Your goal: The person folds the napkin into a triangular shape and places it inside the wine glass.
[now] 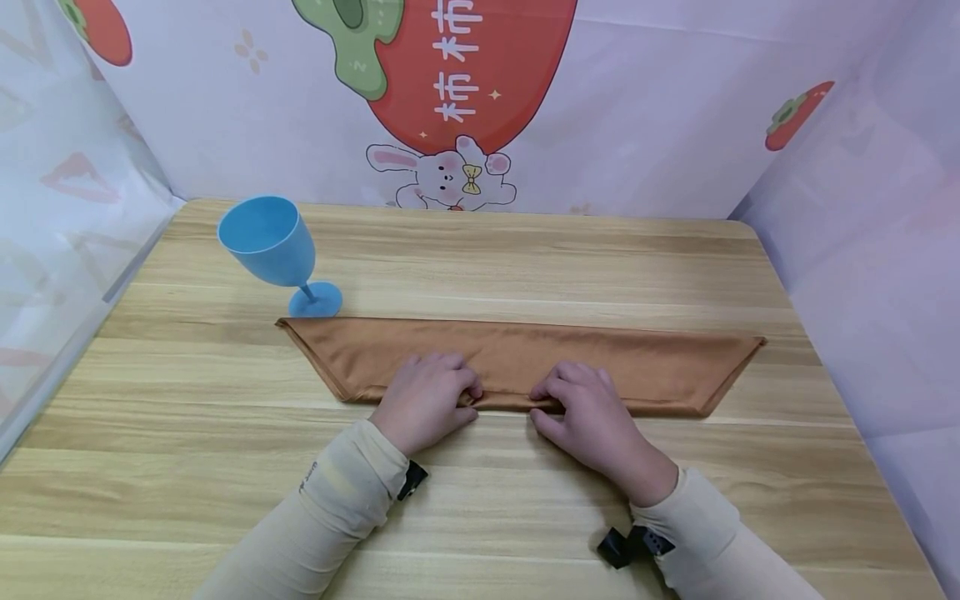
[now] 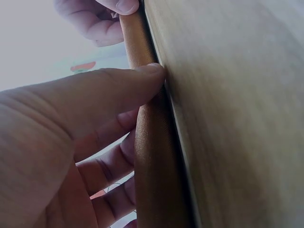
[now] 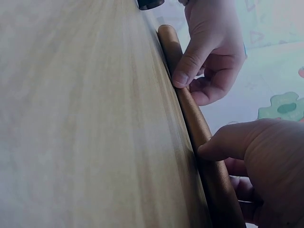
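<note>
A brown satin-like cloth (image 1: 510,354) lies folded in a long strip with slanted ends, its wider edge on the far side. Along its near edge runs a narrow rounded fold. My left hand (image 1: 426,402) pinches this edge left of the middle, thumb in front and fingers over the top. A short way to the right, my right hand (image 1: 592,417) grips the same edge in a like manner. The rounded edge (image 2: 154,152) passes between thumb and fingers in the left wrist view. In the right wrist view both thumbs press on the rolled cloth (image 3: 194,113).
A blue goblet (image 1: 273,250) stands behind the cloth's left end, its foot right at the far edge. The light wooden table (image 1: 480,517) is bordered by printed white hangings (image 1: 637,125) at the back and sides. Small black devices sit at both wrists.
</note>
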### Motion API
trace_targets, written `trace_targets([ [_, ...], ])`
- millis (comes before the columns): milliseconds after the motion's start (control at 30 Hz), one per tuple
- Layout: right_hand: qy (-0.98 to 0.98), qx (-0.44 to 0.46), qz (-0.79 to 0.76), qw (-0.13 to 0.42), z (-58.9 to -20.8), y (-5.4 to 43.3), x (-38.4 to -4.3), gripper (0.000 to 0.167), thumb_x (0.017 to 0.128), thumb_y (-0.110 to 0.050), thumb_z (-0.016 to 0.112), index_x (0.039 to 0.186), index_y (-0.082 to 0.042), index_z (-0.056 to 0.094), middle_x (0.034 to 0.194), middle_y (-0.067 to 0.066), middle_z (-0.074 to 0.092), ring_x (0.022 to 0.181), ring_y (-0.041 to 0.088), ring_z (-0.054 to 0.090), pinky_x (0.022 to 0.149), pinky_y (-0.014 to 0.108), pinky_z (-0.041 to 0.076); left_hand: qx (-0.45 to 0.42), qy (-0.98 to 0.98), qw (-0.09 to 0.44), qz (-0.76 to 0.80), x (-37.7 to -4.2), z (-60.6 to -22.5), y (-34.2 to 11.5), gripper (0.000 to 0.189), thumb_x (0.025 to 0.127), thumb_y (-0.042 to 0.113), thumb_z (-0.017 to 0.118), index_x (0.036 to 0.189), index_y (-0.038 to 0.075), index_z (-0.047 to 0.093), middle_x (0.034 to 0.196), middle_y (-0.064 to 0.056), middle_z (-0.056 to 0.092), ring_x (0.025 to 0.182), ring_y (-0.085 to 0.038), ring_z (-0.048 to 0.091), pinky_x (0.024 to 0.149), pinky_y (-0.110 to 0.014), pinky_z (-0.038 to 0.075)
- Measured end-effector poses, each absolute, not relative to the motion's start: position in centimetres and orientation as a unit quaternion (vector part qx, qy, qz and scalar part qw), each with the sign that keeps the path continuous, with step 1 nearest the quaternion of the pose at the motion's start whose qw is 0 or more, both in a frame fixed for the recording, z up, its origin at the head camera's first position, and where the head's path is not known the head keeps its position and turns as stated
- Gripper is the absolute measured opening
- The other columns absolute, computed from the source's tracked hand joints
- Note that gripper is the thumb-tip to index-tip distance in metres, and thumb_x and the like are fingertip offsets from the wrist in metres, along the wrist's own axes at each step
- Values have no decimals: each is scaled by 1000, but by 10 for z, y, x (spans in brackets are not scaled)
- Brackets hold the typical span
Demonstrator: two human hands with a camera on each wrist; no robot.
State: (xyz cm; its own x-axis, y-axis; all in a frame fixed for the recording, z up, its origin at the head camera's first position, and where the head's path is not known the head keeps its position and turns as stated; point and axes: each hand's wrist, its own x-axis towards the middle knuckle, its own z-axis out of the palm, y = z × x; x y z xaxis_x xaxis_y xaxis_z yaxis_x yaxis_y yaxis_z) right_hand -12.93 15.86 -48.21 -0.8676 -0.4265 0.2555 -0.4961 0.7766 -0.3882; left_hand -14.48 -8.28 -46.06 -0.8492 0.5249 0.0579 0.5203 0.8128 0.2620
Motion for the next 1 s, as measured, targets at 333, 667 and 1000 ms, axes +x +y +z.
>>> trace_targets([
  [333,-945,240,217,55,-479,157,-128,8,84,-22,79,90,-19,73,91,-10,62,92,18,60,78,36,34,275,954,10,120,-144,-459,-82,20,77,34,85,87,26,70,90,11,59,88,-17,57,77,-40,40],
  [667,-945,241,215,56,-478,157,-128,7,87,-19,77,93,-18,74,92,-8,63,93,20,60,77,38,34,276,953,-4,123,-143,-460,-82,13,84,31,81,90,24,72,93,9,64,88,-18,59,78,-42,42],
  [1000,-941,242,228,65,-482,158,-128,9,89,-20,76,97,-17,75,92,-7,63,93,19,59,78,39,35,270,955,7,120,-143,-460,-82,8,92,29,74,93,22,72,96,7,66,91,-18,61,79,-41,43],
])
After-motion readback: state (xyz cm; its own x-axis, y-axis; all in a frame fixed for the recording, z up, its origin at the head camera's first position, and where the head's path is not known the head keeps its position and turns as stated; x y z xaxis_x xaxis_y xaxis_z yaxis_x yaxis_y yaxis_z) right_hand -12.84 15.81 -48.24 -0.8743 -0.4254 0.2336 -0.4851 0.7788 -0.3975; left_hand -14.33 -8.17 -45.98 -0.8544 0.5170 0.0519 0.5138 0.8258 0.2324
